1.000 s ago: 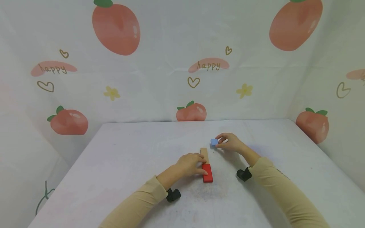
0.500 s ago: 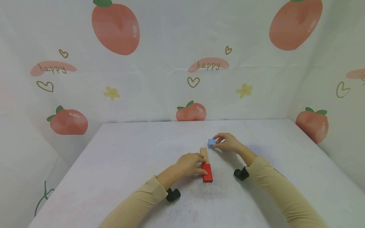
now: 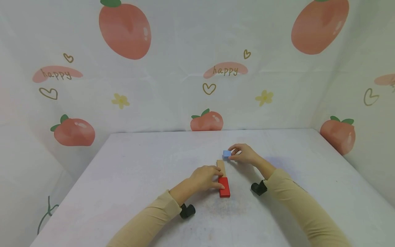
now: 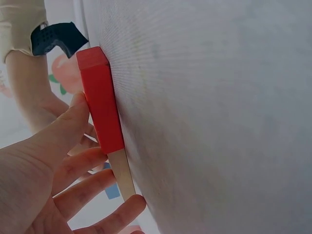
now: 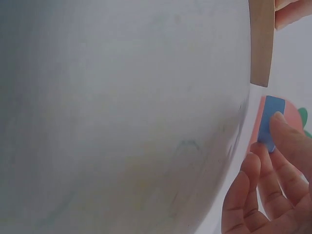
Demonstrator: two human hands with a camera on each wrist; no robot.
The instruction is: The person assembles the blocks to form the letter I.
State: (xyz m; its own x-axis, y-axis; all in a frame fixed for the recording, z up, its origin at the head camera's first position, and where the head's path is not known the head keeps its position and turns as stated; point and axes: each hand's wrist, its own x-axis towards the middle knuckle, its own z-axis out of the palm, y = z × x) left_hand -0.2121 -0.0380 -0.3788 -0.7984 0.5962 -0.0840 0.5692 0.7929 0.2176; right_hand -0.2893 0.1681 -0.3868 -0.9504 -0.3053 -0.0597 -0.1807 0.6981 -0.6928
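A red rectangular block [image 3: 224, 187] and a light wooden block [image 3: 220, 167] lie end to end on the white table. My left hand [image 3: 204, 178] rests against them: the thumb touches the red block [image 4: 101, 102], and extended fingers touch the wooden block [image 4: 122, 170] beyond it. Just past the far end of the wooden block, my right hand [image 3: 245, 153] pinches a small blue block [image 3: 226, 154] between thumb and fingers. In the right wrist view a gap shows between the blue block [image 5: 271, 119] and the end of the wooden block [image 5: 262, 44].
The white table surface [image 3: 148, 171] stretches around both hands. A white cloth backdrop [image 3: 172, 68] printed with fruit and hearts hangs behind and at the sides. A black wrist-worn camera [image 3: 187, 211] sits under the left sleeve, another black camera [image 3: 258, 188] under the right.
My right hand has moved left with the blue block, bringing it closer to the far end of the wooden block. The left hand and the red and wooden blocks stay put.
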